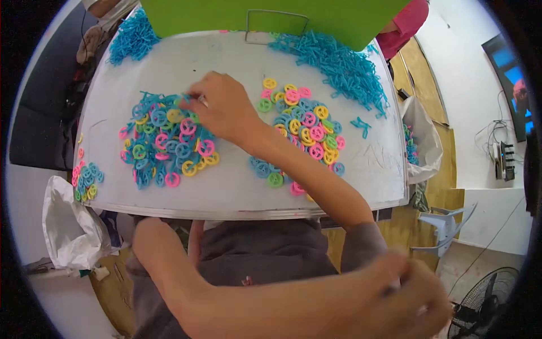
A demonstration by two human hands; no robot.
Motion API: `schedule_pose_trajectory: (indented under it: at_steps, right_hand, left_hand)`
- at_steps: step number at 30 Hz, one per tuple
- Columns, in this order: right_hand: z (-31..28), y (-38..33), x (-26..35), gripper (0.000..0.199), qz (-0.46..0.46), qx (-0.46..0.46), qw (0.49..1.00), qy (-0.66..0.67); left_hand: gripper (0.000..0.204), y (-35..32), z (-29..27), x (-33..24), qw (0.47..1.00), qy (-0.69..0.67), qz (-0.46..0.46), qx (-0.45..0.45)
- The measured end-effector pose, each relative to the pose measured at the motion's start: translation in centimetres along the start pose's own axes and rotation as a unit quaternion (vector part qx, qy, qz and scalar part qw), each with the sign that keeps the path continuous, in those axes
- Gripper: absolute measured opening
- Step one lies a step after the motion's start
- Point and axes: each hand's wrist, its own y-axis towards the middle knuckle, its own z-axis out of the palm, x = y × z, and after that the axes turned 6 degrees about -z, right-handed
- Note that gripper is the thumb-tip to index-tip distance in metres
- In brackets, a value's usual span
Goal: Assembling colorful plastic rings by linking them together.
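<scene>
My right hand (223,110) reaches across to the back edge of the left pile, fingers bent and pinched together. What they hold, if anything, is hidden. Under and beside it lies a heap of small plastic rings with inner spokes (161,141), in blue, pink, yellow and green, mixed with blue stick-like pieces. A second pile of similar rings (316,134) sits right of centre, partly behind my right forearm. My left forearm crosses low in front of my body, and my left hand (409,299) is off the table at the lower right, its fingers smeared by motion.
Blue plastic pieces form heaps at the back right (333,62) and back left (132,38). A green board or bin (271,14) stands at the far edge. White sacks hang by the left (70,226) and right (426,141) sides. A fan (488,296) stands lower right; other people sit nearby.
</scene>
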Motion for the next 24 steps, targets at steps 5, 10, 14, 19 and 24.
schedule_pose_trajectory:
  at_steps: [5, 10, 14, 19, 24]
  right_hand:
    - [2.1, 1.5, -0.4, 0.030, 0.029, -0.009, 0.997, -0.070]
    - [0.4, 0.6, -1.0, 0.025, 0.073, 0.088, 0.993, 0.014]
    - [1.2, 0.7, -1.4, 0.024, 0.016, 0.123, 0.991, 0.048]
    - [1.5, 0.5, -0.9, 0.025, -0.057, 0.097, 0.990, 0.080]
    - [-1.8, -1.8, -0.8, 0.025, -0.049, 0.078, 0.987, 0.129]
  left_hand:
    - [0.024, 2.4, 1.0, -0.2, 0.998, -0.012, 0.065, -0.013]
    - [0.017, 4.5, 3.0, -1.8, 0.993, -0.008, 0.115, -0.034]
    - [0.016, 4.8, 1.4, -0.4, 0.987, 0.028, 0.141, -0.067]
    - [0.016, 7.6, 4.6, -3.3, 0.992, -0.030, 0.119, 0.015]
    - [0.023, 2.9, 4.9, 1.1, 0.998, -0.012, 0.012, 0.065]
